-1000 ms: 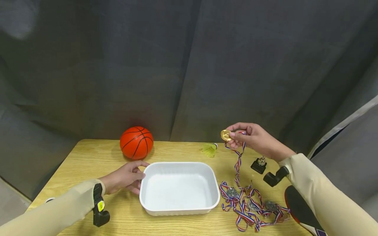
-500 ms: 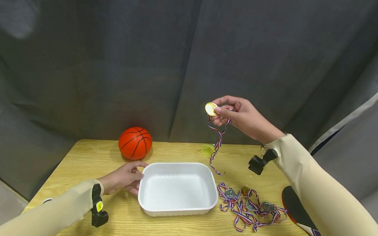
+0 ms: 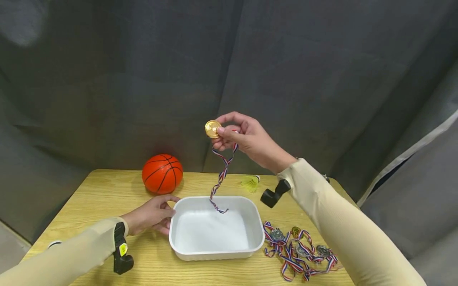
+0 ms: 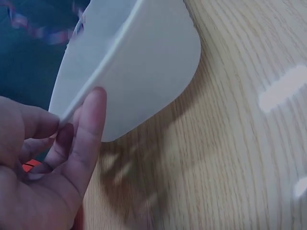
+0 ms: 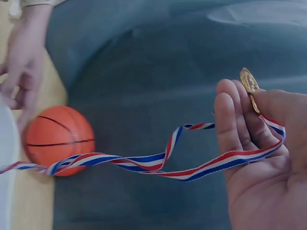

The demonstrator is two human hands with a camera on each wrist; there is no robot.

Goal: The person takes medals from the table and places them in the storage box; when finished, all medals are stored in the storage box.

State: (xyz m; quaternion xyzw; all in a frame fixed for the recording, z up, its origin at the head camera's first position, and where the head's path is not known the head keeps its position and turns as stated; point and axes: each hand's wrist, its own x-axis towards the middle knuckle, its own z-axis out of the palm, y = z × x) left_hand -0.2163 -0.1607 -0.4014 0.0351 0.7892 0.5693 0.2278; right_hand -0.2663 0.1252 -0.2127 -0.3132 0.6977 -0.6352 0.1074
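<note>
A gold medal (image 3: 212, 129) is pinched between the thumb and fingers of my right hand (image 3: 247, 137), raised above the back of the white plastic tub (image 3: 216, 253). Its red, white and blue ribbon (image 3: 222, 173) hangs down twisted, the tail overlapping the tub's inside in the head view. The right wrist view shows the ribbon (image 5: 211, 165) looping across the palm. At the tub's left end, my left hand (image 3: 154, 214) grips the rim, thumb on one side and fingers on the other, as the left wrist view shows on the tub wall (image 4: 148, 62).
Right of the tub lies a tangle of ribbons with several medals (image 3: 300, 250), silver and gold. An orange basketball (image 3: 162, 174) sits at the back left of the wooden table (image 3: 93, 198). A yellow shuttlecock (image 3: 251, 182) lies behind the tub. Dark curtain (image 3: 143, 79) hangs beyond.
My right hand has lifted the gold medal and carried it left, from beside the tub to above it; its ribbon has come away from the tangle. My left hand stays on the rim.
</note>
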